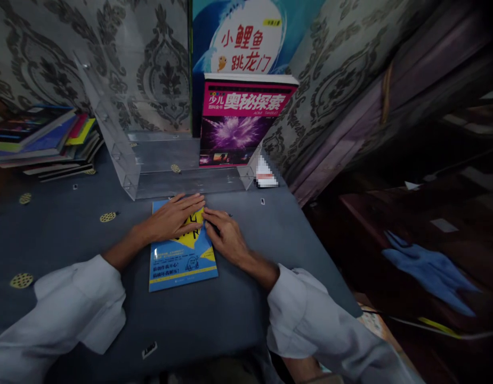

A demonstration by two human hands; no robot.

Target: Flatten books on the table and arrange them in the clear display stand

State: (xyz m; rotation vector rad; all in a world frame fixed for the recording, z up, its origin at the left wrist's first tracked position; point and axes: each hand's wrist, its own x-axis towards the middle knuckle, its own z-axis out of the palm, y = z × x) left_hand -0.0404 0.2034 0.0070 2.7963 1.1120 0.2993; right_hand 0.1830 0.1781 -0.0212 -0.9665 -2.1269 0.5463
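Observation:
A blue book (178, 269) with a yellow patch and Chinese text on its cover lies on the grey tablecloth. My left hand (176, 217) rests flat across the upper part of the cover, fingers stretched out to the right and covering some of the yellow patch. At the book's upper right edge is my right hand (229, 237), its fingertips touching the edge close to my left fingertips. A gap shows between the right thumb and forefinger. Just behind the book stands a clear acrylic book stand (186, 181).
A magenta and purple book (238, 125) stands in the acrylic stand, before a taller teal book (246, 32). Stacked books (42, 138) sit at the table's left. Patterned curtains (158, 64) hang behind. Right of the table lies a blue glove-like item (426, 266) on a dark surface.

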